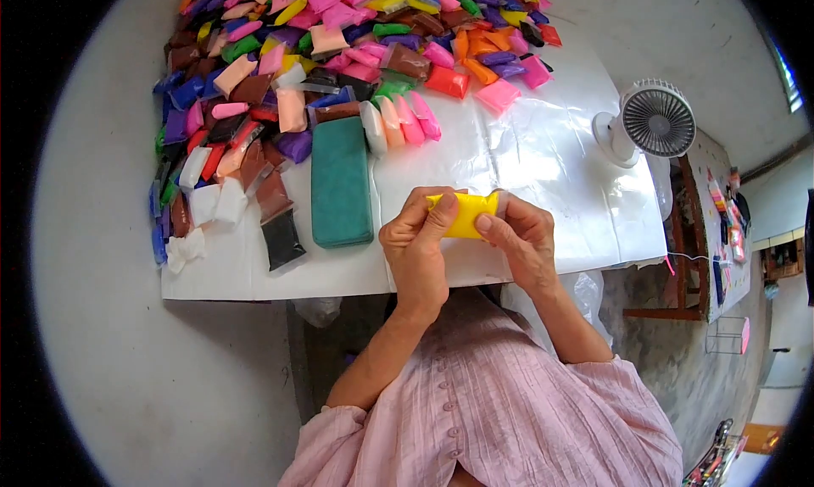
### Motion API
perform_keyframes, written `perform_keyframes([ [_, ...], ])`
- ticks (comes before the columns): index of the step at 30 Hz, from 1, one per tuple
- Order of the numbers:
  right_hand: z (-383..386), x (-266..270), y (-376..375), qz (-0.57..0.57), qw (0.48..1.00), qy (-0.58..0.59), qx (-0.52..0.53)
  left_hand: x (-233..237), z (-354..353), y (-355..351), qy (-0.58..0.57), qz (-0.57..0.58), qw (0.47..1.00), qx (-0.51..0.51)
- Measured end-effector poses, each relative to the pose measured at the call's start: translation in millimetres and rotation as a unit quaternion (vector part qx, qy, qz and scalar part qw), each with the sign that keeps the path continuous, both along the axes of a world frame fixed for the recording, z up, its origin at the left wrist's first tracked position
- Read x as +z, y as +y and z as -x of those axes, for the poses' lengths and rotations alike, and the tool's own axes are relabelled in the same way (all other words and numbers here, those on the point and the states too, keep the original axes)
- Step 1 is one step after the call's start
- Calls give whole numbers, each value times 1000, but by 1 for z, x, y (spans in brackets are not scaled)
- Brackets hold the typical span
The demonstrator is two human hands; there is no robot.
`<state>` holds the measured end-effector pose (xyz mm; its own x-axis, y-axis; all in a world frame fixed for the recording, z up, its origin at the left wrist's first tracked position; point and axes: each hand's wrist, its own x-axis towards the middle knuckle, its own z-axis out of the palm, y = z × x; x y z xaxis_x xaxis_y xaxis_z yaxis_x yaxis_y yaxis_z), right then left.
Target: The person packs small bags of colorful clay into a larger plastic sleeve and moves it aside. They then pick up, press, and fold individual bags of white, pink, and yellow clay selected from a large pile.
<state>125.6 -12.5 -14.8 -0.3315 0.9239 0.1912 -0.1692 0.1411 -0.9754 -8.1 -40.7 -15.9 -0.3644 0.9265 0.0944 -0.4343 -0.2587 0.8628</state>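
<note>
Between my two hands is a small yellow packet [465, 219] of soft, clay-like material in clear wrap, held above the table near its front edge. My left hand [421, 229] grips its left end, thumb on top. Closed on the right end is my right hand [523, 234], with the thumb pressing the front and a bit of clear wrapper by the fingers. Left of my hands lies a flat teal box or block [341, 183]. A row of white, peach and pink packets [407, 121] leans beside its upper right corner.
A large heap of many-coloured packets [339, 29] covers the table's back and left. White crumpled pieces [186, 248] and a black packet [282, 239] lie at front left. A white fan [657, 121] stands at right on the white table cover [560, 199]. Another table [721, 224] is beyond.
</note>
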Motion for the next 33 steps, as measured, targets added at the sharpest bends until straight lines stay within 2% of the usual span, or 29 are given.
perform_keyframes([
  [7, -2, 8, 1, -26, 999, -10, -37, 8, -2, -6, -33, 22, 998, -51],
  [10, 1, 4, 0, -32, 998, 8, -50, -3, 3, -9, -13, -4, 997, -78],
  [25, 5, -4, -2, -52, 996, 41, -52, -2, -4, -7, 54, -59, 996, 25],
  [31, -1, 7, 3, -100, 994, -14, -52, -4, -4, -8, 19, -42, 999, -8],
  [33, -8, 13, 7, -23, 999, -13, -38, -3, 4, -8, 30, -34, 998, -54],
])
